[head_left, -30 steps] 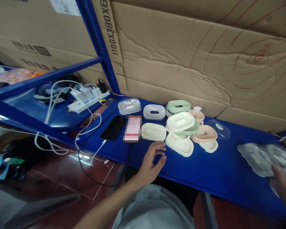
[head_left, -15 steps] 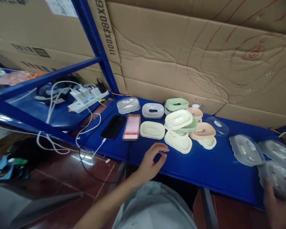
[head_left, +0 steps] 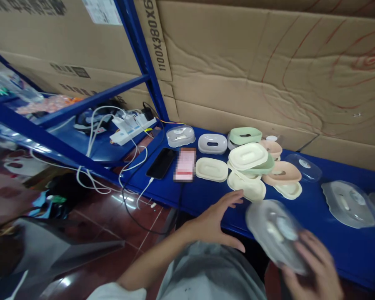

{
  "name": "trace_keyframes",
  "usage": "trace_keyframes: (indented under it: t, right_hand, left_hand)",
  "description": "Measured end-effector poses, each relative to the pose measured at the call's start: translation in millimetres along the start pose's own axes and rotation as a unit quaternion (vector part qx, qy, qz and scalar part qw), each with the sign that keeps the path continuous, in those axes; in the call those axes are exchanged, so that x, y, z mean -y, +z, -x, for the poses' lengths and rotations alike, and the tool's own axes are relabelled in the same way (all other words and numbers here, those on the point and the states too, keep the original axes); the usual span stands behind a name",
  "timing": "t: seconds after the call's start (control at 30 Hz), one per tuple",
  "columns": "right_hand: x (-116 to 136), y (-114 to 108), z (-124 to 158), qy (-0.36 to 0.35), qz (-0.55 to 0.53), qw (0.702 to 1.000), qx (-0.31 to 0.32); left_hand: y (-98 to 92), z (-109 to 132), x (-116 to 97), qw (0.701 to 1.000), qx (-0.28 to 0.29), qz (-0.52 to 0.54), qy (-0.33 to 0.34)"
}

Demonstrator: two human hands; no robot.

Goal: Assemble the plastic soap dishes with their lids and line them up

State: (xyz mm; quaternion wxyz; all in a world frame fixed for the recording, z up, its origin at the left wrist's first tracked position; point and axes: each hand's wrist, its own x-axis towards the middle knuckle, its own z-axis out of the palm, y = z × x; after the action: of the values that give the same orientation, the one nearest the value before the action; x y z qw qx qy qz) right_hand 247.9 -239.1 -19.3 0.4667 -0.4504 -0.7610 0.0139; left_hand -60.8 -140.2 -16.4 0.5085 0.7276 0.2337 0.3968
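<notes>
My right hand [head_left: 314, 268] grips a clear plastic lid [head_left: 276, 233] from below, holding it over the front edge of the blue shelf [head_left: 212, 196]; both are blurred by motion. My left hand [head_left: 214, 223] is open with fingers spread, hovering at the shelf's front edge just below a cream soap-dish tray [head_left: 248, 187]. Behind it lies a pile of cream, green and pink soap-dish parts [head_left: 253, 160]. Another clear lid [head_left: 350, 204] rests on the shelf at the right.
A black phone [head_left: 161, 163] and a second phone [head_left: 185, 164] lie left of the pile, with cables hanging off the shelf. A power strip [head_left: 129, 127] sits on the left shelf. Cardboard boxes [head_left: 268, 71] form the back wall. Red tiled floor lies below.
My right hand has picked a clear lid from the right side and carried it leftward toward my left hand. My left hand has opened and spread its fingers. The view shifted right.
</notes>
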Motion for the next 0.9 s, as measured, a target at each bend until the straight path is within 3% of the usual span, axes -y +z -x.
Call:
trace_keyframes:
  t: [0.07,0.13,0.27,0.4,0.57,0.7,0.83,0.9]
  right_hand:
    - [9.2,37.8,-17.3,-0.054,-0.031,0.998,0.021]
    - [12.5,57.2,-39.2,-0.065,-0.077,0.994,0.041]
    - [-10.7,51.9,-88.8,-0.048,-0.106,0.993,0.03]
    - [-55.5,44.5,-145.2,-0.076,-0.002,0.996,-0.037]
    - [-104.2,60.1,-194.2,-0.086,0.117,0.988,0.045]
    - [-98.2,64.2,-183.2,-0.083,0.128,0.986,0.069]
    - [-51.4,65.7,-145.1,-0.205,0.033,0.966,0.153]
    - [-31.2,70.3,-130.7,-0.207,-0.006,0.954,0.217]
  left_hand:
    - [-3.9,1.9,1.5,1.0,0.008,0.009,-0.022]
    - [-6.6,3.7,2.3,0.999,-0.011,0.025,-0.038]
    - [-6.1,4.2,0.8,0.996,-0.054,0.011,-0.063]
    - [-3.5,0.8,-1.1,0.997,-0.064,-0.02,-0.024]
    - [-0.4,-1.0,2.2,0.992,-0.123,-0.029,0.01]
    - [4.1,0.5,3.8,0.983,-0.181,-0.002,-0.007]
    - [6.2,1.3,4.3,0.967,-0.251,0.033,-0.029]
    - [6.1,1.0,5.8,0.961,-0.272,0.039,-0.027]
